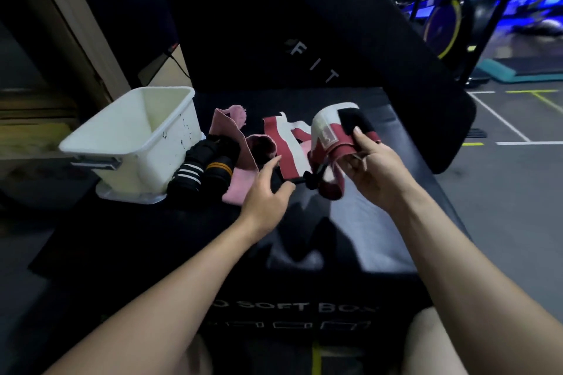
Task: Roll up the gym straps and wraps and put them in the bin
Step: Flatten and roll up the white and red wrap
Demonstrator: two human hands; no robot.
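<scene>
From the head view, we saw our right hand raised above the black soft box, fingers and thumb curled round a red and white wrap, pinching it near its black hook-and-loop tab. Our left hand hovered low over the box with fingers relaxed and spread, gripping nothing, its fingertips just beside the wrap's black thumb loop. The wrap arched over from the held end and trailed back leftward, its flat tail lying on the box toward the pink band; its long axis ran roughly left to right, tab end up at the right. We judged it light, soft and limp, with some springiness, so it would sag wherever it was not supported and loosen if let go. The firmer tab end seemed the better place to hold, with the other hand feeding the tail under light tension. Two black rolled wraps sat touching the white bin at the box's left, outside it; what we could see of the bin's inside held no wraps
</scene>
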